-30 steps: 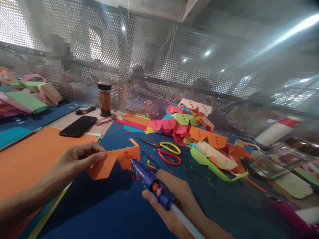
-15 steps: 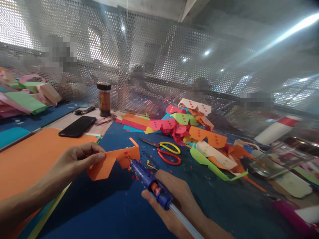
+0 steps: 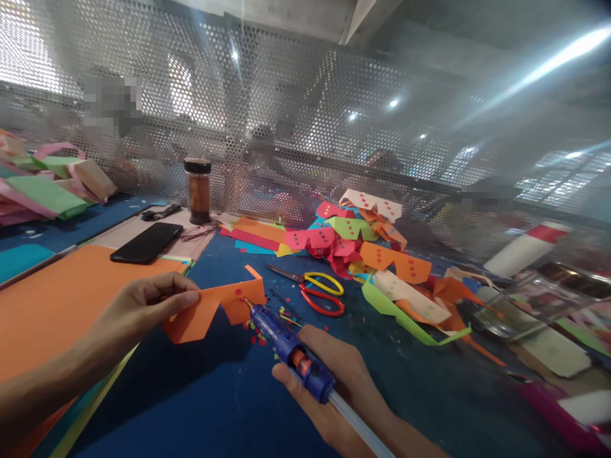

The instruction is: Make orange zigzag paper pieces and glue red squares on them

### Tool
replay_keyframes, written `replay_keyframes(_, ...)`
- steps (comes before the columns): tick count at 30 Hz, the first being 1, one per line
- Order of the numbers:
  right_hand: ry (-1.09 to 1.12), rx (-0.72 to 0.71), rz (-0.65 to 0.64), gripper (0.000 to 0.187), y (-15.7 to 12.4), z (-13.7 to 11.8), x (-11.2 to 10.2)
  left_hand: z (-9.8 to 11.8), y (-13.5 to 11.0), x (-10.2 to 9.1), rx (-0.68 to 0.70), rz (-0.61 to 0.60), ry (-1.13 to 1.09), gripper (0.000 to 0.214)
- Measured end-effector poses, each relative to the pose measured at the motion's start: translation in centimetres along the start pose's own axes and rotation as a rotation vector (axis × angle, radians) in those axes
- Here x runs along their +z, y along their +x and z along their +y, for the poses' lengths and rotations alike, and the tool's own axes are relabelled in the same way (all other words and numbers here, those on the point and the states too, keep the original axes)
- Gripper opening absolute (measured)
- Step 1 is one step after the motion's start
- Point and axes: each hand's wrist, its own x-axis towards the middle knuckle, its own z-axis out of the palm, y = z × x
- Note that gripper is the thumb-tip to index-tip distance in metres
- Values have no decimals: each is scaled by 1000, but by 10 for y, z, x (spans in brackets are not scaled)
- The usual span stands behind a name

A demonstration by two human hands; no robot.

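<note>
Pinched between the thumb and fingers of my left hand is an orange paper cutout, shaped like glasses with a folded arm strip. A small red spot shows near the cutout's right end. My right hand is wrapped round a blue glue gun, its metal tip at the paper close to the red spot; I cannot tell if it touches. A clear glue stick sticks out of the gun's back. Beyond the gun lie scissors with one yellow and one red handle loop, among tiny paper scraps.
A heap of coloured paper glasses lies at the back right. On the left are a black phone, orange sheets and a dark-lidded jar. A white bottle and clear box stand right. A perforated metal screen closes the back.
The glue gun's tip has shifted slightly down and away from the red spot on the orange paper. Both hands keep their hold. The whole view has moved a little.
</note>
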Motion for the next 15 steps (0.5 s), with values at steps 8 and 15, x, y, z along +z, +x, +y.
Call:
replay_keyframes(8, 60, -22, 47, 19, 1, 6, 6, 7, -3, 5, -10, 34, -24, 33)
replay_keyframes(15, -5, -12, 13, 22, 2, 2, 4, 5, -1, 2, -7, 17, -21, 36)
